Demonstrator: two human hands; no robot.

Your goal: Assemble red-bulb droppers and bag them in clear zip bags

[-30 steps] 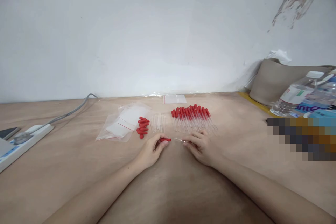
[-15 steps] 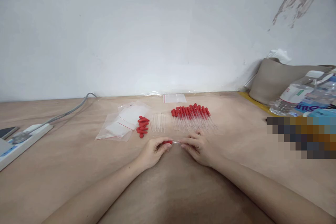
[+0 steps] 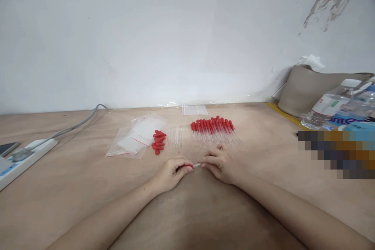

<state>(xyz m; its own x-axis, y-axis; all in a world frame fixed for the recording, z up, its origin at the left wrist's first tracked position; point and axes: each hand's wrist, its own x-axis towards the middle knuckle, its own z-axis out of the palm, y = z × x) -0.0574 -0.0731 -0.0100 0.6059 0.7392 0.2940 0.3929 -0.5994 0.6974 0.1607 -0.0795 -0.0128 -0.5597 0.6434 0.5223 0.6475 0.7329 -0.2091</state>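
Note:
My left hand [image 3: 173, 172] is closed on a red rubber bulb [image 3: 190, 166], whose open end points right. Between thumb and fingers, my right hand [image 3: 219, 165] pinches a clear glass dropper tube [image 3: 197, 165]. The tube's near end meets the bulb's mouth; how deep it sits inside I cannot tell. Beyond my hands lie a small pile of loose red bulbs [image 3: 158, 140] and a row of bare glass tubes [image 3: 176, 137]. To their right is a row of several droppers [image 3: 213, 125] with red bulbs on their tubes, bulbs toward the wall.
Clear zip bags [image 3: 133, 138] lie overlapped at left, and one small zip bag [image 3: 194, 110] sits by the wall. A power strip [image 3: 29, 160] with a grey cable is at far left. Water bottles [image 3: 331, 105] and a grey-brown bin [image 3: 299, 91] stand at right.
My left hand has shifted slightly toward me, its thumb and fingers now covering more of the bulb. The tube is tilted a little more; my right hand has barely moved.

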